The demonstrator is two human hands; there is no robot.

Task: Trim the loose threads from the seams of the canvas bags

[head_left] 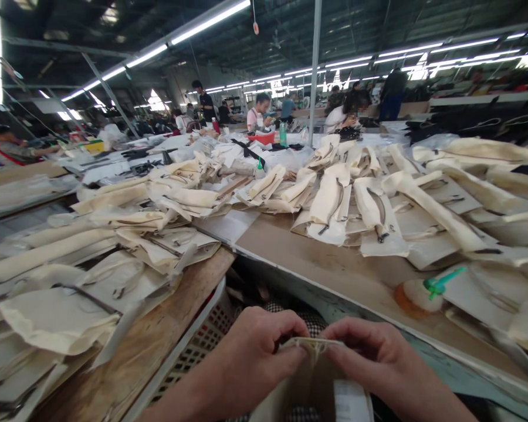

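Low in the head view, a cream fabric piece (315,375) with a white label (348,400) hangs between my two hands. My left hand (264,346) pinches its upper edge from the left, thumb against forefinger. Close beside it, my right hand (369,351) grips the same edge from the right, its fingers bent. The two sets of fingertips are a short way apart along the rim. The lower end of the piece runs out of the frame. Checked cloth (313,321) shows behind the hands.
Cream fabric pieces with dark zippers (332,202) cover much of the brown worktable (281,243). More pieces (61,316) pile on the wooden table at left. A glue bottle with a green nozzle (422,293) stands at right. A white basket (198,340) sits below. Several people work farther back.
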